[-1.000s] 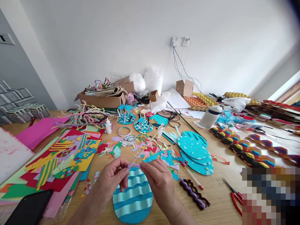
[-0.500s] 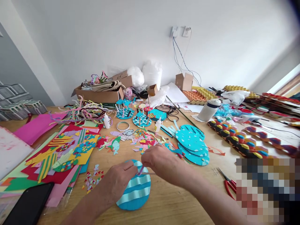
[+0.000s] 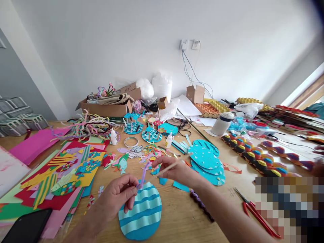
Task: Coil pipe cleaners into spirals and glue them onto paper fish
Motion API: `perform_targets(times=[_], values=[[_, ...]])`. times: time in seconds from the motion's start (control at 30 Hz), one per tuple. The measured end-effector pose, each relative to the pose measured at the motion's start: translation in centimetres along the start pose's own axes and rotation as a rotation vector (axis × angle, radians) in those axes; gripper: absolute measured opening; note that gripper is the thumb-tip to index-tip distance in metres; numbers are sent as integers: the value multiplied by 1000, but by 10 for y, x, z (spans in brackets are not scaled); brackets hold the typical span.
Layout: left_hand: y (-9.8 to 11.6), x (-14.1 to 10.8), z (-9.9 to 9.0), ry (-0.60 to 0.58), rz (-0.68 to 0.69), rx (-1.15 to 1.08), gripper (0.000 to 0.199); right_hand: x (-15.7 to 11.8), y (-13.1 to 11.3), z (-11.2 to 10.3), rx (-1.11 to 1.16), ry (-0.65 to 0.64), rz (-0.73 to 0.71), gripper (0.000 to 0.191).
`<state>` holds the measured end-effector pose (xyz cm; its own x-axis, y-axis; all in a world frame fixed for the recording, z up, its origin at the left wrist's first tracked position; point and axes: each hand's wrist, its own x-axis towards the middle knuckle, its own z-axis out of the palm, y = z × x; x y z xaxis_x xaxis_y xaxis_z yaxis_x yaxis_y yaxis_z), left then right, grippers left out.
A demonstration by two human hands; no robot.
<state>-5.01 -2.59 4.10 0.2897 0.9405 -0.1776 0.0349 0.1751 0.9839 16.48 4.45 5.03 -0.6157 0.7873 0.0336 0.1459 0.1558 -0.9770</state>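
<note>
Worktable with paper and pipe-cleaner pieces. The left hand (image 3: 121,194) pinches a bent purple pipe cleaner (image 3: 143,173) between thumb and fingers, one end rising from the grip; the hand overlaps the far left edge of a blue disc (image 3: 143,216) banded with wavy, paler strips. The right hand (image 3: 174,168), raised beyond the disc and to its right, has its fingers curled around a thin wooden stick (image 3: 173,166), which slants from its near left tip toward the far right. The disc lies flat on the tabletop (image 3: 177,219) at the near centre. A dark and purple twist (image 3: 202,206) lies beside the right forearm, partly covered by it; a red-handled tool (image 3: 250,204) lies farther right. Overlapping turquoise discs (image 3: 206,157) occupy the area beyond that forearm. At left, paper fish (image 3: 47,189) rest on layered coloured sheets (image 3: 91,177), with a black phone (image 3: 27,226) at their near edge. Two white glue bottles (image 3: 113,137) stand farther back, one on either side of a tape roll (image 3: 131,142).
</note>
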Motion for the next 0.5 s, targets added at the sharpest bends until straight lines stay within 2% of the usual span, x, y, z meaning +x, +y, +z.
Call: perform_targets(times=[0.07,0.13,0.23,0.33,0.4,0.5], values=[[-1,0,1,-18,-22,-119,21,-4,4,13,-67,188,-121,35],[-1,0,2,-50,-33,-198,22,-6,4,25,-105,272,-230,41],[-1,-1,5,-107,-60,-242,21,-3,-2,35,-141,258,-362,38],[-1,-3,6,-135,-72,-234,22,3,-6,38,-187,250,-477,16],[0,-4,6,-128,-68,-227,23,6,-4,37,-244,280,-505,9],[0,-4,6,-85,-79,-198,25,4,4,39,-376,318,-473,14]])
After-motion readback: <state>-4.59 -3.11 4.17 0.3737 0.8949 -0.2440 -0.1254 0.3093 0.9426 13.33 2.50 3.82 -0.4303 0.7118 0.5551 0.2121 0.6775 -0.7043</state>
